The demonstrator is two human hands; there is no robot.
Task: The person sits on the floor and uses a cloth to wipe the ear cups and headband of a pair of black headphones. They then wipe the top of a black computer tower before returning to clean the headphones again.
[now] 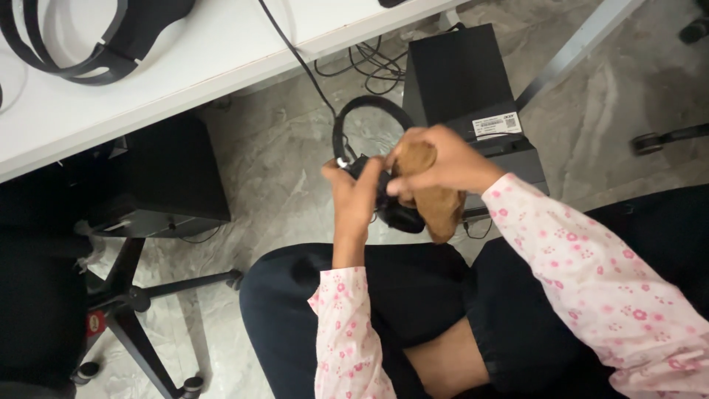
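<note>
Left hand (356,198) grips black headphones (369,140); right hand (443,159) presses brown cloth (436,196).

Marble floor (281,162), white desk (185,59), blk chair (125,303)

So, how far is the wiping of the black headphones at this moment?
It is in progress. The left hand holds the black headphones above the lap, and the right hand presses a brown cloth against one ear cup. Nothing shows a finished part; whether the headband and the other cup are wiped cannot be told.

Pink floral sleeves (591,258), black trousers (310,310)
</note>
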